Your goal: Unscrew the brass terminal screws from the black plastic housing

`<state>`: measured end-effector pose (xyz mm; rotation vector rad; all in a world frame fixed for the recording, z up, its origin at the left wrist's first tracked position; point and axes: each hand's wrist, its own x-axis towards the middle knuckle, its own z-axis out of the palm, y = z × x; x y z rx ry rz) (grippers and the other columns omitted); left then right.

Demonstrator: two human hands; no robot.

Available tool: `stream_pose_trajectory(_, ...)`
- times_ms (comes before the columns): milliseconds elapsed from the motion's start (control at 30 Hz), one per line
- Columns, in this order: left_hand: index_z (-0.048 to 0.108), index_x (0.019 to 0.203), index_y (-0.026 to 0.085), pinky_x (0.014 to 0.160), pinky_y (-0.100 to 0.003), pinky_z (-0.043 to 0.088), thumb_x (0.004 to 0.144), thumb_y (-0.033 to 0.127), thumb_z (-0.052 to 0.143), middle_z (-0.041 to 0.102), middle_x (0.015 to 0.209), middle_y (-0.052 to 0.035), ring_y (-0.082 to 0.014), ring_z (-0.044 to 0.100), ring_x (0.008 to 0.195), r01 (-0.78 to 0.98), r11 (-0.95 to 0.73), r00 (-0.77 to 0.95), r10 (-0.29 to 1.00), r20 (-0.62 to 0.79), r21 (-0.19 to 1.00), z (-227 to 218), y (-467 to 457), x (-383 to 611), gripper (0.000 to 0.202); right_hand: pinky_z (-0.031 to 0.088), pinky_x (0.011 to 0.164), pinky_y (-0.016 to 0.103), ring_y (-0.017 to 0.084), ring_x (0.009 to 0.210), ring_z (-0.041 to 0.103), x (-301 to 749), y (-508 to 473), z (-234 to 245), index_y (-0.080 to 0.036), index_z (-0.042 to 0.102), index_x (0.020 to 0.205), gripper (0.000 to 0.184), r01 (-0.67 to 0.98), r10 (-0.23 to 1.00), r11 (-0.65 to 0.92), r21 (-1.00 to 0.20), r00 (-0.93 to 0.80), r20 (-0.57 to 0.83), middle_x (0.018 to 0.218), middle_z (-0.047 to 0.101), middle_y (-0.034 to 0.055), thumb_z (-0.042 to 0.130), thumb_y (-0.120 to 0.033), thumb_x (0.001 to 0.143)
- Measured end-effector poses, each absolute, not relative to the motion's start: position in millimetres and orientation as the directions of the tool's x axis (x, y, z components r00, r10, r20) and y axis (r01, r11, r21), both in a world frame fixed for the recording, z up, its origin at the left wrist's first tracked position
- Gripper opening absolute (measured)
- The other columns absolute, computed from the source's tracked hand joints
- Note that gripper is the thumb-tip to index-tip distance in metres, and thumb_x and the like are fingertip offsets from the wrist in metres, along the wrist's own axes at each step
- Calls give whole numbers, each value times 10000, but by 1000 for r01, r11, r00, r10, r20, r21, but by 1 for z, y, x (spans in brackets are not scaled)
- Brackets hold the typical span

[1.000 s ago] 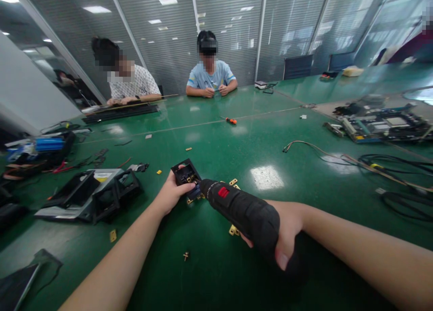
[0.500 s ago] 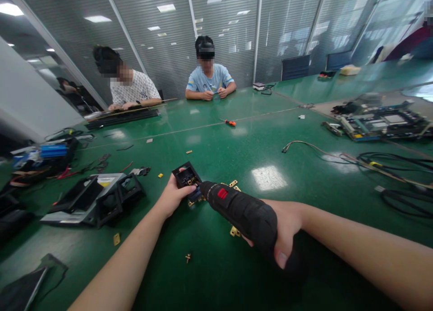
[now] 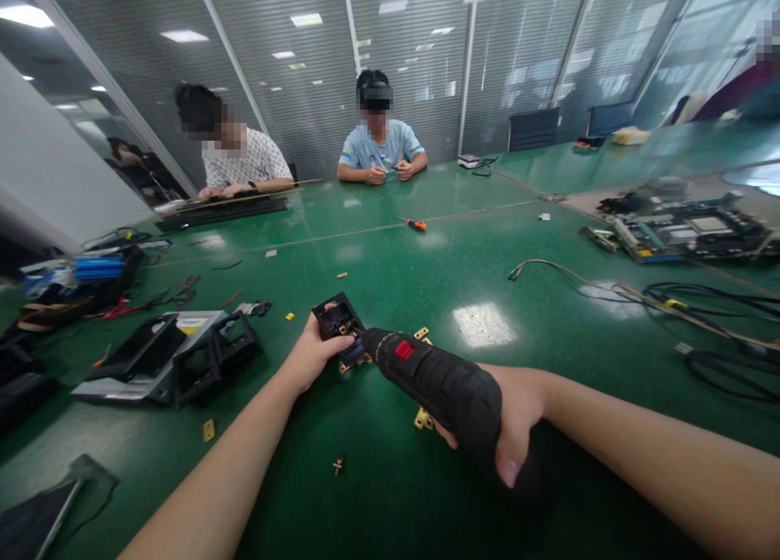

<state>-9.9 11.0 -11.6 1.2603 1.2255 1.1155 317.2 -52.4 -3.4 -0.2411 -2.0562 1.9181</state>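
Observation:
My left hand (image 3: pixel 314 353) grips a small black plastic housing (image 3: pixel 330 320) with brass pieces inside, thumb laid across its near side. A black cordless drill (image 3: pixel 435 377) with a red switch fills my right hand (image 3: pixel 517 414), fingers wrapped round its handle. The drill's nose points left into the housing; its tip is too small to make out. Brass plates (image 3: pixel 422 418) lie on the table beneath and beside the drill. Two crossed small brass screws (image 3: pixel 337 467) lie nearer me, and a single brass plate (image 3: pixel 209 430) sits left of my forearm.
On the green table (image 3: pixel 378 255), black frames (image 3: pixel 213 353) and tangled parts crowd the left. An orange screwdriver (image 3: pixel 417 225) lies farther off. Circuit boards (image 3: pixel 688 227) and black cables (image 3: pixel 725 357) occupy the right. Two people (image 3: pixel 381 149) sit across the table.
The view has shifted very slightly. Both hands keep their grips, and the drill stays against the housing with hardly any visible movement.

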Motion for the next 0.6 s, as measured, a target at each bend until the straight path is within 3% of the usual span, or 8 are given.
stream_pose_trajectory(600, 527, 1316, 258, 1042, -557, 521, 628, 271, 931, 724, 1139, -55, -304, 722, 1076, 74, 8, 75, 997, -14, 997, -13, 11, -12, 799, 558, 747, 298, 193, 819, 635, 318, -52, -4, -136, 712, 915, 661, -78, 331, 51, -996, -939, 91, 908, 685, 25, 1007, -430, 403)
